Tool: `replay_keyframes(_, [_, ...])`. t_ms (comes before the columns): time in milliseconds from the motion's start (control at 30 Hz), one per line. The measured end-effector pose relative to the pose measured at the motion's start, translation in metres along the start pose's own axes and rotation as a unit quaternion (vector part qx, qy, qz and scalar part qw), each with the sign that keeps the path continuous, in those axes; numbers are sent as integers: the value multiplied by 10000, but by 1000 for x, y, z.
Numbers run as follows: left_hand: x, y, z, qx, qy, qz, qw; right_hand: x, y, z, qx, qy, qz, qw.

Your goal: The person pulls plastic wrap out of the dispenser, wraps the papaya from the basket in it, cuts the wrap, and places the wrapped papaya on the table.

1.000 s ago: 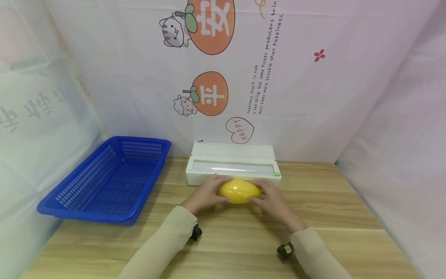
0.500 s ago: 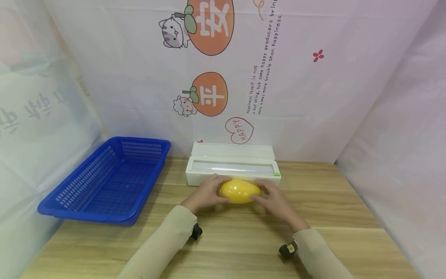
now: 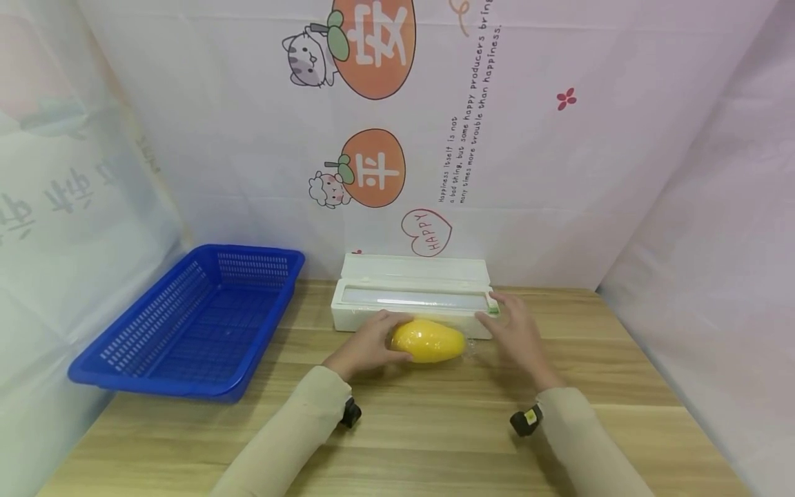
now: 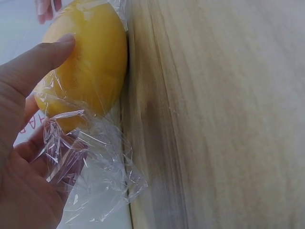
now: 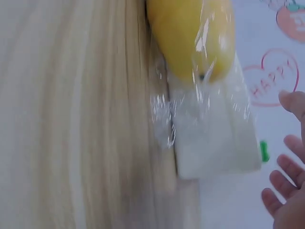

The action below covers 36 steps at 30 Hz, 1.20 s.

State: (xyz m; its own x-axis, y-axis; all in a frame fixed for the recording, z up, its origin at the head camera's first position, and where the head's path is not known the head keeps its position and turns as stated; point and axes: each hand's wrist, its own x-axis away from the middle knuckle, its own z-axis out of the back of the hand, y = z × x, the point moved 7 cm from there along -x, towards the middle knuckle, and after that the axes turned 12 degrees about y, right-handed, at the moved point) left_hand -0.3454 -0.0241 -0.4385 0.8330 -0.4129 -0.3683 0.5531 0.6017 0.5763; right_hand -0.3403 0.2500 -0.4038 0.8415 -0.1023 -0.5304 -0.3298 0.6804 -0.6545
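A smooth yellow mango point(image 3: 428, 342) lies on its side, wrapped in clear cling film point(image 4: 107, 164). My left hand point(image 3: 365, 346) grips its left end, with the thumb point(image 4: 57, 51) across the skin and loose film crumpled below. My right hand point(image 3: 520, 338) is off the fruit, fingers spread at the right end of a white cling film dispenser point(image 3: 366, 319). Its fingertips are close to the small green cutter tab point(image 5: 264, 151). In the right wrist view, film trails off the mango's near tip point(image 5: 202, 69) in front of the dispenser.
The dispenser's lid point(image 3: 416, 268) stands raised against the printed back curtain point(image 3: 522, 235). A blue plastic basket point(image 3: 257, 345) sits at the left of the wooden table point(image 3: 435, 442). White cloth hangs along both sides.
My right hand has let go of the mango's right end and moved right and back to the dispenser's end. My left hand and the mango have stayed in place.
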Motion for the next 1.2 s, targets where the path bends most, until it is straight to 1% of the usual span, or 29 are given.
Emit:
replay_keyframes(67, [0,-1,0,32,11,11,10000,-4,9,-2,121,-165,-121,9997])
replay_keyframes(133, [1,-2,0,75,23,10,10000,-6,16,-5,129,-342,-239,9990])
replay_keyframes(267, [1,-1,-1,110,24,9,9999,-9,25,-12,-210,-644,-523,9963])
replay_keyframes(400, [1,2,0,105,5,9,9999,-8,32,-19,-486,-971,-851,9904])
replay_keyframes(567, [1,5,1,109,-18,-11,9999,-5,42,-22,-334,-1260,-1124,9851])
replay_keyframes(667, [0,3,0,78,-10,-18,10000,-4,45,-23,-257,-1314,-1222,9834])
replay_keyframes(833, [-1,2,0,10,-21,-65,10000,-6,49,-23,-215,-1291,-1220,9839])
replay_keyframes(1033, [-2,5,2,-95,-53,-148,9998,-5,57,-25,-305,-1213,-1200,9849])
replay_keyframes(1200, [-3,12,6,-209,-145,-92,9996,-4,59,-26,-364,-1187,-1133,9858])
